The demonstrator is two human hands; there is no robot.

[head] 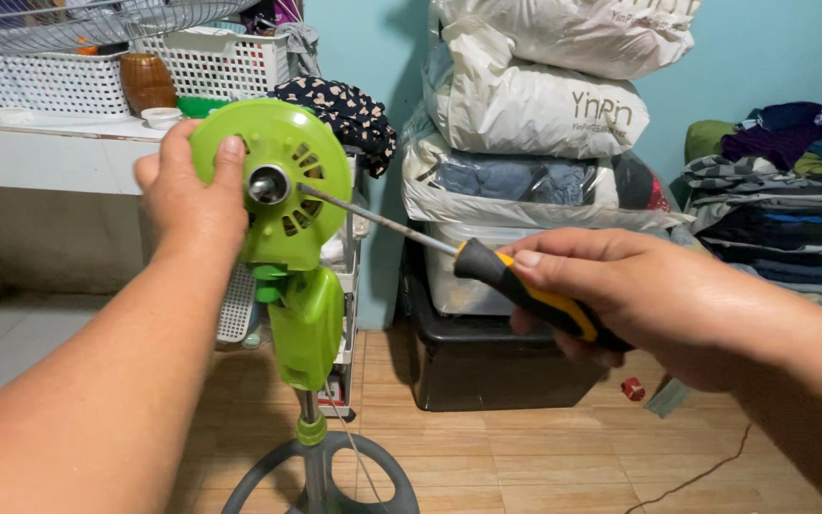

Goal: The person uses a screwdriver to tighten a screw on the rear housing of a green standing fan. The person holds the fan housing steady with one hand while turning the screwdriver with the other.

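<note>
A bright green fan motor housing [289,190] stands on a thin pole above a grey round base [321,481], its blades and grille off and a metal shaft at its centre. My left hand [190,195] grips the housing's left rim. My right hand [620,300] holds a screwdriver [516,286] with a black and yellow handle. Its metal shaft reaches left, with the tip against the housing's front face just right of the centre shaft.
White baskets [216,62] and a brown jar [147,81] sit on a white shelf at the back left. Stuffed white bags [535,105] are piled on a black bin [487,366] by the teal wall. Folded clothes [782,205] are stacked at right. A thin cord [706,471] crosses the wood-look floor.
</note>
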